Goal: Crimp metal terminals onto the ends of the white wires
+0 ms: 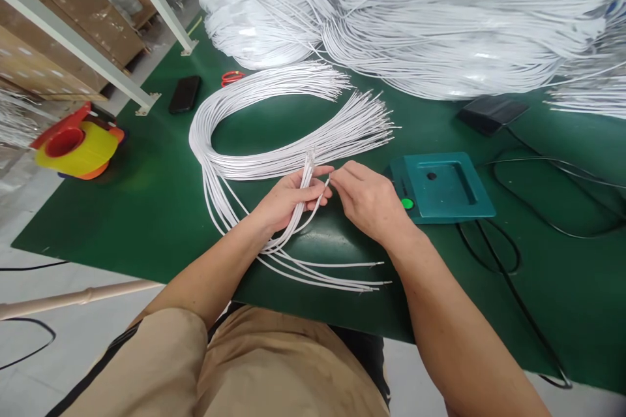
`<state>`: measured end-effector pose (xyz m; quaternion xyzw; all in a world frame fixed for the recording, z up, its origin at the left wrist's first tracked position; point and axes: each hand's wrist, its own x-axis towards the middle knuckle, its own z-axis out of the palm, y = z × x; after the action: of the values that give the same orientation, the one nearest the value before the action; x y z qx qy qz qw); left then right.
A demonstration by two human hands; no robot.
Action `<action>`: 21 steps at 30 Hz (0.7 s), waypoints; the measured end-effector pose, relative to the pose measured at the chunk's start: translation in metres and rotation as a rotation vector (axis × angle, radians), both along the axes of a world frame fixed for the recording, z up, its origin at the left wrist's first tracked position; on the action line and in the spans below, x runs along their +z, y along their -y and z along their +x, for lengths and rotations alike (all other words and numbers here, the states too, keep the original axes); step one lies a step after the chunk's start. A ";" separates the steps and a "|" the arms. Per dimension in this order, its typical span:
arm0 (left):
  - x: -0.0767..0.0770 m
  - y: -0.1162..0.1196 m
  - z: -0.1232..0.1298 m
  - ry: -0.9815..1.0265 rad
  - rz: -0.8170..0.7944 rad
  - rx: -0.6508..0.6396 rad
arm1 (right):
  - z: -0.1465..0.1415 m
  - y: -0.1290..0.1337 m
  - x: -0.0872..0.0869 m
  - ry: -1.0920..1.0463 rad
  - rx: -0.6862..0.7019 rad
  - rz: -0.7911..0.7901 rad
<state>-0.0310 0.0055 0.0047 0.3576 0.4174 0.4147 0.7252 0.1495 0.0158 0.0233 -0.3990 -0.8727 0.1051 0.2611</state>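
Observation:
My left hand (pixel 293 198) is closed around a small bunch of white wires (pixel 299 211), whose tips point up past the thumb. The fingers of my right hand (pixel 364 195) pinch the end of one white wire just right of my left hand. Several loose wire ends (pixel 342 283) from the bunch lie on the table below my hands. Behind them, a curved bundle of white wires (pixel 235 166) rests on the green table (pixel 147 208), its two sets of ends toward the right.
Large piles of white wires (pixel 454 25) fill the back. A teal device (pixel 445 187) with a green button and black cables (pixel 518 293) is at the right. Further left are red-handled scissors (pixel 232 78), a black phone (pixel 184 94) and a yellow tape roll (pixel 92 149).

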 end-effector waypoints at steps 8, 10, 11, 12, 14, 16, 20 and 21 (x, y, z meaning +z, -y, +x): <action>-0.006 0.003 0.007 -0.318 0.203 -0.012 | 0.028 -0.005 0.015 0.378 -0.175 0.096; -0.006 0.003 0.009 -0.368 0.218 -0.015 | 0.034 -0.008 0.014 0.403 -0.173 0.036; -0.007 0.003 0.009 -0.376 0.218 -0.013 | 0.036 -0.009 0.012 0.396 -0.167 0.022; -0.007 0.003 0.010 -0.379 0.217 -0.009 | 0.037 -0.010 0.011 0.381 -0.167 0.018; -0.009 0.002 0.011 -0.384 0.219 0.002 | 0.037 -0.011 0.008 0.355 -0.171 0.019; -0.011 0.001 0.012 -0.401 0.227 0.012 | 0.036 -0.013 0.005 0.343 -0.169 0.024; -0.015 0.000 0.014 -0.478 0.270 0.051 | 0.034 -0.015 0.003 0.317 -0.172 0.058; -0.016 0.000 0.015 -0.507 0.283 0.061 | 0.034 -0.016 0.002 0.313 -0.180 0.061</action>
<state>-0.0163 0.0054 -0.0117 0.5346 0.5341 0.3877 0.5279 0.1834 0.0317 0.0254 -0.4790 -0.8661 -0.0085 0.1425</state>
